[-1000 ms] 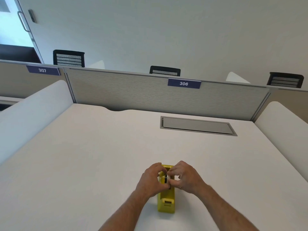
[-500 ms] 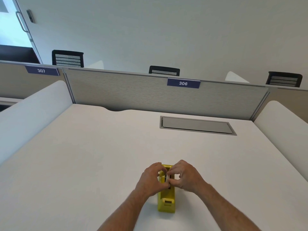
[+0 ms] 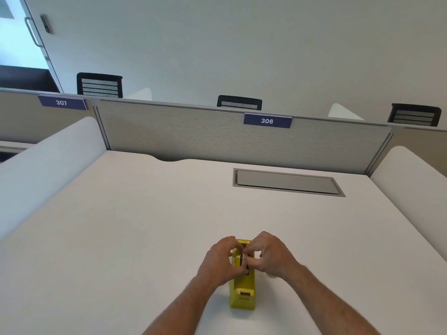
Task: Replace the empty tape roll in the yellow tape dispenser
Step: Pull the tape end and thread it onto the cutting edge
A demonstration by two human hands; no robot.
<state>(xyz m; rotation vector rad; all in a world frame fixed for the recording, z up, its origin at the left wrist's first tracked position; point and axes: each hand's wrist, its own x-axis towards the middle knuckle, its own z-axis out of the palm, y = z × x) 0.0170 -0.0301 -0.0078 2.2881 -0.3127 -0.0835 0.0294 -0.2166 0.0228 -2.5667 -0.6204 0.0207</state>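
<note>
The yellow tape dispenser [image 3: 242, 292] stands on the white desk [image 3: 145, 226] near its front edge, cutter end toward me. My left hand [image 3: 221, 261] wraps the dispenser's left side at the roll well. My right hand [image 3: 271, 256] pinches a pale tape roll [image 3: 244, 261] sitting in the well, fingers curled over the top. Both hands hide most of the roll and the far end of the dispenser. A small pale object [image 3: 272, 276] peeks out from under my right wrist; I cannot tell what it is.
A grey cable hatch [image 3: 287, 182] is set into the desk at the back right. A fabric partition [image 3: 217, 139] with a "306" label closes the far edge, and rounded white dividers [image 3: 48, 160] flank both sides. Chair backs show beyond.
Both hands stay on the dispenser with only small finger shifts at the roll. The dispenser has not moved.
</note>
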